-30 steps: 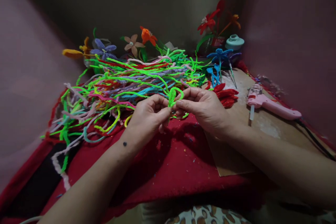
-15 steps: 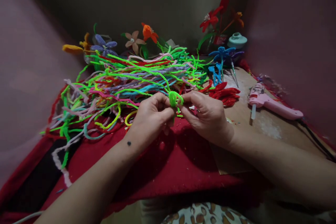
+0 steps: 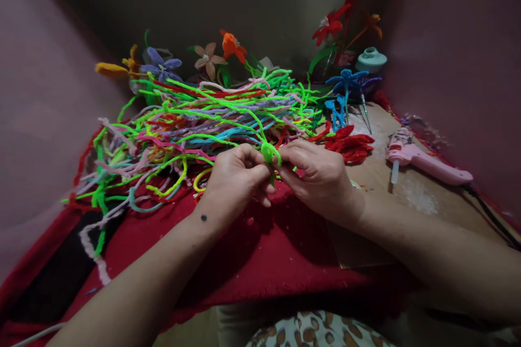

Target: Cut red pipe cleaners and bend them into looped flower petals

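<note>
Now green pipe cleaner (image 3: 267,152) coiled tighter, left hand (image 3: 236,180), right hand (image 3: 319,176) pinching

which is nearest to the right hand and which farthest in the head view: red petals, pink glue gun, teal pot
From the right hand:
1. red petals, just beyond it, slightly right.
2. pink glue gun, farther right on the board.
3. teal pot, at the back right by the red flower.

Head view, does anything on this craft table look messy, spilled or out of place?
The pipe cleaners lie in a loose tangled heap, some ends trailing over the red cloth. Small scraps speckle that cloth. White residue marks the board under the glue gun. Nothing looks broken.
</note>
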